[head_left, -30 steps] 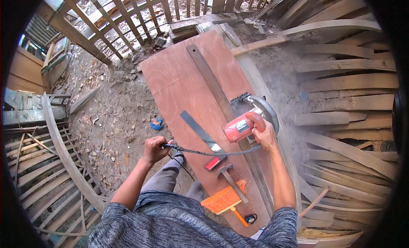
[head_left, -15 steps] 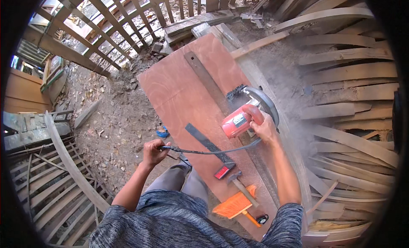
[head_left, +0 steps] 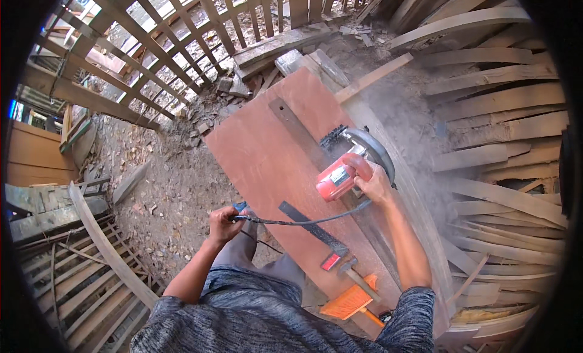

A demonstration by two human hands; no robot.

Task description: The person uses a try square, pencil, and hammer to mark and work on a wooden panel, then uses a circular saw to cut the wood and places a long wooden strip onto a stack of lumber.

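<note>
My right hand (head_left: 375,186) grips the handle of a red circular saw (head_left: 341,174), which sits on a reddish plywood sheet (head_left: 261,140). Dust hangs in the air to the saw's right. A long dark straightedge (head_left: 297,125) lies along the sheet, running up to the saw. Off the sheet's left edge, my left hand (head_left: 226,224) is closed around the saw's power cord (head_left: 291,222), holding it up in a slack curve. Nearer me on the sheet lie a try square (head_left: 313,231) with a red-marked stock, a hammer (head_left: 359,280) and an orange brush (head_left: 351,299).
Stacked wooden slabs (head_left: 498,134) line the right side. A slatted wooden fence (head_left: 176,43) stands at the far left, with slatted woodwork (head_left: 91,280) at the near left. Beneath the sheet's right side runs a grey plank (head_left: 419,225). Chips litter the dirt floor (head_left: 170,195).
The saw has shifted slightly nearer me along the sheet, my right hand still on it. My left hand has moved a little down with the cord. The whole view has tilted slightly.
</note>
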